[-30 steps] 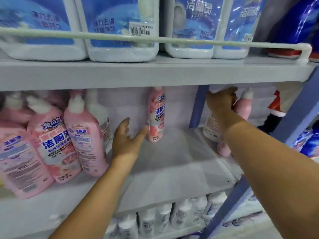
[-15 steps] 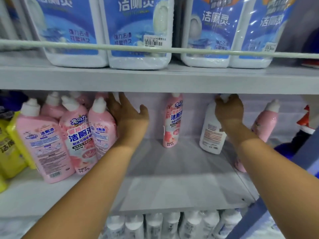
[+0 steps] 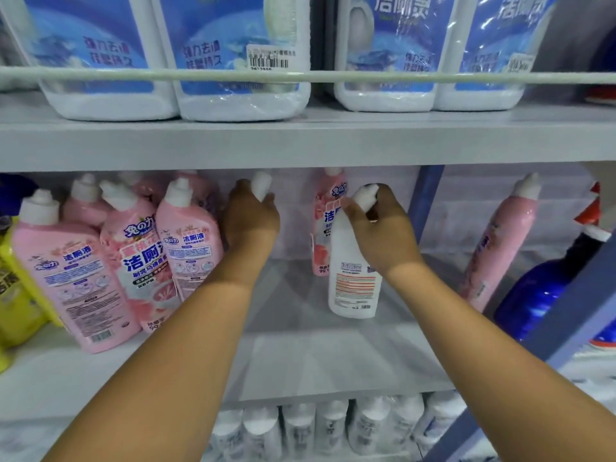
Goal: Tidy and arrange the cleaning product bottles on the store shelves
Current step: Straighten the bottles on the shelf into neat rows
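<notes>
right hand point(image 3: 383, 225) grips white bottle point(image 3: 353, 281) by its neck, upright, just right of the shelf point(image 3: 300, 355) gap; left hand point(image 3: 251, 221) grips a cap point(image 3: 261, 185) behind.

Body of the bottle under the left hand point(image 3: 252, 225) hidden, only its white cap point(image 3: 261, 187) showing, blue-labelled jugs point(image 3: 233, 55) cropped at top edge, lower-shelf white bottles point(image 3: 320, 428) blurred, labels unreadable
</notes>
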Motion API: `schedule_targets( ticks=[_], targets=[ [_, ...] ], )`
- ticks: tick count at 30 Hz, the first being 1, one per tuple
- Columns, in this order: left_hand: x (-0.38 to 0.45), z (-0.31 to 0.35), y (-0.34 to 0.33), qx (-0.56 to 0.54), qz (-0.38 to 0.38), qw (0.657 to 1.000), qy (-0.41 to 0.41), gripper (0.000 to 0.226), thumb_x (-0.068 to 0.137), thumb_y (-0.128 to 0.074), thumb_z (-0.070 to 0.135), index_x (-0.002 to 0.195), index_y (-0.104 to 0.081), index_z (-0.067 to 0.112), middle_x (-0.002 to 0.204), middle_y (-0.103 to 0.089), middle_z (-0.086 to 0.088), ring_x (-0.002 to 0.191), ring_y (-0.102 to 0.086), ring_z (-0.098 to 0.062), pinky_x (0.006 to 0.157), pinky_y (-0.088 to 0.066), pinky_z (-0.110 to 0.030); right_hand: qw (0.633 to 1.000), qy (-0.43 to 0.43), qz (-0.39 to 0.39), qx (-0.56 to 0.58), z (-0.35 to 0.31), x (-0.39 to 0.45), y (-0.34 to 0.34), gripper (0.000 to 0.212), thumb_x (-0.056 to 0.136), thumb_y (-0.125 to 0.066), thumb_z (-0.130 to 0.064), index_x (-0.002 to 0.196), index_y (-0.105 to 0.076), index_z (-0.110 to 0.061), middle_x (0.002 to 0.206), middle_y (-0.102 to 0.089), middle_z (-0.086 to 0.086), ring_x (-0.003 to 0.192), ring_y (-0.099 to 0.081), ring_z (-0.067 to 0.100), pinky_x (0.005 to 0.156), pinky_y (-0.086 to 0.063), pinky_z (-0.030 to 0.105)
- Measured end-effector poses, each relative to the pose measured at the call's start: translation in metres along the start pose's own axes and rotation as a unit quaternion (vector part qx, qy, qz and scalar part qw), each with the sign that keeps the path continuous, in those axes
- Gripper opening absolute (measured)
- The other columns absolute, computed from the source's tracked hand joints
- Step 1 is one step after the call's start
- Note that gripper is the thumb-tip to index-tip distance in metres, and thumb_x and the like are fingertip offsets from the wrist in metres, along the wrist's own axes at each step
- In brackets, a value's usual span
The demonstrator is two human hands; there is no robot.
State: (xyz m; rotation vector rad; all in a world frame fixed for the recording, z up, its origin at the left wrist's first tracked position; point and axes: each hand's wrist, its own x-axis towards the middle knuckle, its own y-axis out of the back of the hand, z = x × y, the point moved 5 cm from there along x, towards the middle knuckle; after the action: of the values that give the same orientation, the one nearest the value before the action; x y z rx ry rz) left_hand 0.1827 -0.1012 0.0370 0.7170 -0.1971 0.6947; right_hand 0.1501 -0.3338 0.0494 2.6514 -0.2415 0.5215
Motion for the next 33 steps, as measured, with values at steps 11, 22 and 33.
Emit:
schedule_targets(
  ticks=[11, 22, 33],
  targets=[
    [-0.061, 0.008, 0.041, -0.130, -0.154, 0.976, -0.082, 0.019, 0.097, -0.063, 0.038, 0.113, -0.064, 0.027, 0.095, -0.067, 0.011, 0.084, -0.063, -0.009, 0.064, -0.043, -0.023, 0.997, -0.050, -0.048, 0.042, -0.009, -0.037, 0.004, 0.027, 0.097, -0.059, -0.049, 0.095, -0.057, -0.022, 0.084, -0.071, 0.000, 0.077, -0.069, 0.013, 0.068, -0.053, 0.033],
    [-0.106, -0.075, -0.003, -0.252, -0.258, 0.929, 0.079, 0.049, 0.073, -0.090, 0.028, 0.116, -0.066, 0.026, 0.100, -0.077, 0.012, 0.087, -0.073, 0.001, 0.068, -0.056, -0.017, 0.988, -0.111, -0.045, 0.094, 0.029, -0.098, -0.019, 0.045, 0.077, -0.086, -0.032, 0.106, -0.054, -0.045, 0.098, -0.069, -0.018, 0.089, -0.069, 0.000, 0.069, -0.058, 0.020],
    [-0.115, -0.097, 0.009, -0.287, -0.286, 0.912, 0.067, 0.044, 0.079, -0.087, 0.017, 0.116, -0.066, 0.029, 0.095, -0.075, 0.020, 0.081, -0.069, 0.013, 0.065, -0.050, -0.005, 0.982, -0.140, -0.061, 0.111, 0.039, -0.144, -0.037, 0.050, 0.086, -0.079, -0.026, 0.126, -0.053, -0.039, 0.112, -0.072, -0.013, 0.104, -0.070, 0.006, 0.081, -0.059, 0.029]
  ],
)
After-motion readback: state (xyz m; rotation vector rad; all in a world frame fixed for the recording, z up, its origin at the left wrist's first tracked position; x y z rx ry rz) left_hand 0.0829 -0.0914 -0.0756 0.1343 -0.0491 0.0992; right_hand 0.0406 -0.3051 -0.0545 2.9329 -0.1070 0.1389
